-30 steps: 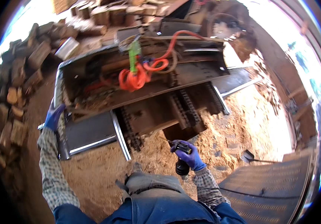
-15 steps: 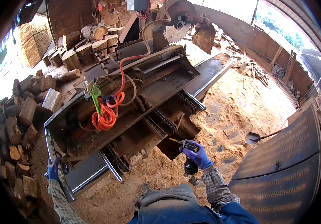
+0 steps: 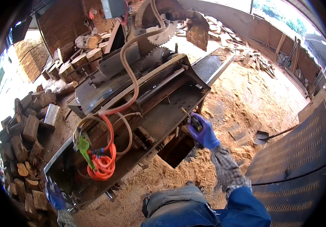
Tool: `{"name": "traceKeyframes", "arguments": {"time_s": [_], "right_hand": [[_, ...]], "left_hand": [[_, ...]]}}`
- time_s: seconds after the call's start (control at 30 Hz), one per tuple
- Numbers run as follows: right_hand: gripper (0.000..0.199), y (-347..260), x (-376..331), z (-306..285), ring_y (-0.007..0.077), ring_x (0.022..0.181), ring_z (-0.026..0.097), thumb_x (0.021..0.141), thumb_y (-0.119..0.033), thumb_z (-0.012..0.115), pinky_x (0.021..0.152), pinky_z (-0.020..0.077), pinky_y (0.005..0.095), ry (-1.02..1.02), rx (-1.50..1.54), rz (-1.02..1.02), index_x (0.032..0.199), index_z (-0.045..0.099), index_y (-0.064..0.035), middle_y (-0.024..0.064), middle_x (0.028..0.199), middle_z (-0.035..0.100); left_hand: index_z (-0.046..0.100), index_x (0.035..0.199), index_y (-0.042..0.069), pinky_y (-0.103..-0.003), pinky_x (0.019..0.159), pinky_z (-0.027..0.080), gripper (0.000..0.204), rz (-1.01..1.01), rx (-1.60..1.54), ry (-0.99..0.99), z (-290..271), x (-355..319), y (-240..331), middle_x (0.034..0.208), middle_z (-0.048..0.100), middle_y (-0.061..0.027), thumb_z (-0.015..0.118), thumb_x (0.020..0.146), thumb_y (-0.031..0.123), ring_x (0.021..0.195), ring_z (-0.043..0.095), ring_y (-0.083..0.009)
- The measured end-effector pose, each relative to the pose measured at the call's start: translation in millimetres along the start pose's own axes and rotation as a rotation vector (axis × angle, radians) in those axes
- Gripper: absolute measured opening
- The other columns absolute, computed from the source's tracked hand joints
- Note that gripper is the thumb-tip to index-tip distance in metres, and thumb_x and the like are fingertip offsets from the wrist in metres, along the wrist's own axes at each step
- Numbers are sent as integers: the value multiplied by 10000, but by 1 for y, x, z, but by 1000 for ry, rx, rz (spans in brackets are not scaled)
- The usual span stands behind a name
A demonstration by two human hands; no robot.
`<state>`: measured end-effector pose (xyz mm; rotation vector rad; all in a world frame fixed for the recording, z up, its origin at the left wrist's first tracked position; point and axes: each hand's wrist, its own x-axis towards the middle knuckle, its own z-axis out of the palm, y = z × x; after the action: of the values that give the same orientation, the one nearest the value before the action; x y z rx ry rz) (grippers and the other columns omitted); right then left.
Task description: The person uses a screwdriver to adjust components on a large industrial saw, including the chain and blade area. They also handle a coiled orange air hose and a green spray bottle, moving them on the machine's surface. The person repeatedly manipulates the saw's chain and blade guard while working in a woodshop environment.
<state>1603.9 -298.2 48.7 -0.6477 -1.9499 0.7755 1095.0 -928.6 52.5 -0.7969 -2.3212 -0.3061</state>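
My right hand [image 3: 205,132], in a purple glove, grips a dark cordless drill [image 3: 196,124] with a thin yellowish bit pointing up and left. Much of the drill is hidden behind the fingers. The bit is close to the near right edge of a long, rusty metal trough [image 3: 163,113]. At the trough's near left corner, my gloved left hand [image 3: 55,195] is closed on the rim; its fingers show only partly. A coiled orange air hose [image 3: 103,166] lies in the trough beside a green air blow gun [image 3: 83,148].
Behind the trough stand toothed circular saw blades [image 3: 165,34] and a grey electrical box [image 3: 113,8]. Stacked logs [image 3: 30,128] line the left. Sawdust [image 3: 257,102] covers the floor, where a shovel [image 3: 262,137] lies. A dark slotted metal panel [image 3: 291,159] stands at right.
The trough has swung down toward me, covering the chains and uncovering a saw blade behind. My left hand has moved lower with its rim. The drill has come up nearer the trough's edge.
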Motion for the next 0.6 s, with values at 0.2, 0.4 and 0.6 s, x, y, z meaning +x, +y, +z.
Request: {"name": "traceKeyframes", "arguments": {"time_s": [0.2, 0.4, 0.6], "right_hand": [[403, 65, 120, 0, 371, 878, 673, 838, -280, 763, 746, 546, 480, 41, -548, -338, 1143, 633, -51, 141, 944, 709], [477, 136, 194, -1, 348, 832, 696, 861, -389, 735, 739, 549, 493, 38, -878, -235, 1198, 650, -61, 155, 882, 710], [422, 160, 236, 6, 357, 822, 719, 872, -397, 725, 710, 565, 488, -76, -897, -147, 1113, 642, -61, 160, 873, 717]], "left_hand": [[666, 1302, 42, -434, 839, 561, 359, 87, -390, -65, 123, 125, 83, 1107, 752, -179, 582, 1067, 301, 941, 730, -345], [732, 1133, 45, -475, 786, 547, 330, -12, -133, 39, 127, 112, 130, 997, 752, -213, 601, 1047, 335, 878, 716, -409], [722, 1126, 11, -477, 837, 536, 341, -107, -180, -117, 113, 119, 137, 1067, 737, -232, 603, 1041, 320, 962, 701, -416]]}}
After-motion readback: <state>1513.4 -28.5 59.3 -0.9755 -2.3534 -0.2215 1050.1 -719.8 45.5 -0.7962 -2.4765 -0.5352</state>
